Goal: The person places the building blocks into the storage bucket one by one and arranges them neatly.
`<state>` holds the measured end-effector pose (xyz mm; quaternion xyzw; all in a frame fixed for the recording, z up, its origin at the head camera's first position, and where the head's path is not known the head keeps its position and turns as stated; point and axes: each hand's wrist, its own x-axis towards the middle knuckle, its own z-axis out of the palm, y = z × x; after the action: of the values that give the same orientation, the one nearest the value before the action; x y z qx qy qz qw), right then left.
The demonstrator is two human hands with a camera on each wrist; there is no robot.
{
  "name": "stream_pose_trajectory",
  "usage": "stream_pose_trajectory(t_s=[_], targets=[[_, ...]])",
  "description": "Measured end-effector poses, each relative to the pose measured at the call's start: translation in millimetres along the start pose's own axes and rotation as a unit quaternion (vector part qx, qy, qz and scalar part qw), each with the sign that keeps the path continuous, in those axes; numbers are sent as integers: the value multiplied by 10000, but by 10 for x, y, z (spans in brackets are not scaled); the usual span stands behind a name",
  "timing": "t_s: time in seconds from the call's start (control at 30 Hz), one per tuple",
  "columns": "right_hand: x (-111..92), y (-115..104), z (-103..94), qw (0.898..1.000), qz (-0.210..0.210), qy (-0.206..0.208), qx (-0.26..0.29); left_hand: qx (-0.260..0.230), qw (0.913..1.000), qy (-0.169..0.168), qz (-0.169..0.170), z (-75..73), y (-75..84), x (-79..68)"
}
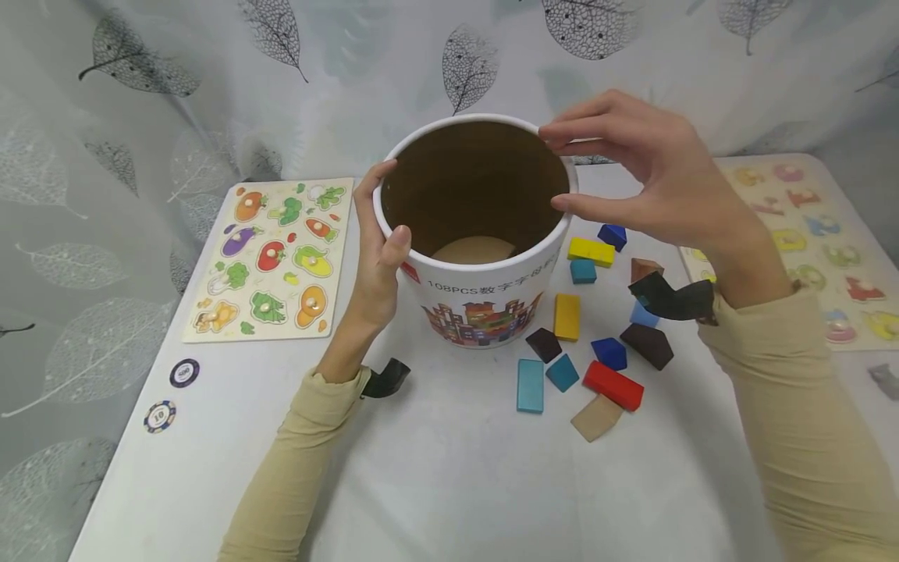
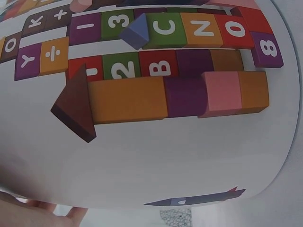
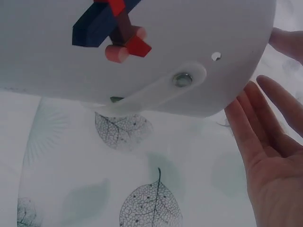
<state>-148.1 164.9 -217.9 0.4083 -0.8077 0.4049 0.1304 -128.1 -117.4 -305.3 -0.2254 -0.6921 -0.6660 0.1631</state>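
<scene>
A large white bucket (image 1: 485,293) with printed block pictures and lettering stands upright on the table, its brown inside and part of its pale bottom showing from above. My left hand (image 1: 375,265) grips the bucket's left side, with the thumb at the rim. On the right, my right hand (image 1: 639,164) has its fingers and thumb spread, their tips right at the rim. From the right wrist, the same hand (image 3: 272,146) appears beside the bucket wall (image 3: 189,33), near a plastic handle strap (image 3: 161,90). Printed letter blocks on the bucket (image 2: 142,161) fill the left wrist view.
Several coloured wooden blocks, including a red one (image 1: 614,385) and a yellow one (image 1: 566,317), lie right of the bucket. A vegetable puzzle board (image 1: 263,320) lies left, another board (image 1: 829,273) right. Two round chips (image 1: 184,373) sit near the left edge. A leaf-patterned curtain (image 1: 393,70) hangs behind.
</scene>
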Motion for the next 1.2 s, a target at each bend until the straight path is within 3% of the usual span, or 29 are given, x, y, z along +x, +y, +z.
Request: stream_pose_trajectory(t_s=[0.2, 0.4, 0.57, 0.7, 0.83, 1.03, 1.2], targets=[[-178, 89, -77, 9977, 307, 136, -584, 46, 10000, -7, -59, -10, 0, -12], [-586, 272, -177, 9848, 1057, 123, -1371, -58, 10000, -31, -23, 5, 5, -6], [-976, 531, -144, 9635, 2207, -445, -1448, -65, 10000, 25, 10, 5, 16, -7], [-1211, 747, -72, 9344, 3179, -946, -1302, -40, 10000, 6, -6, 15, 20, -7], [-1317, 898, 33, 9100, 3685, -1352, -1338, -48, 10000, -23, 7, 14, 16, -9], [-1314, 958, 154, 9112, 3645, -1429, -1278, -28, 10000, 41, -30, 16, 11, -14], [-1308, 991, 221, 9220, 3386, -1422, -1230, -79, 10000, 35, -25, 17, 8, -13]])
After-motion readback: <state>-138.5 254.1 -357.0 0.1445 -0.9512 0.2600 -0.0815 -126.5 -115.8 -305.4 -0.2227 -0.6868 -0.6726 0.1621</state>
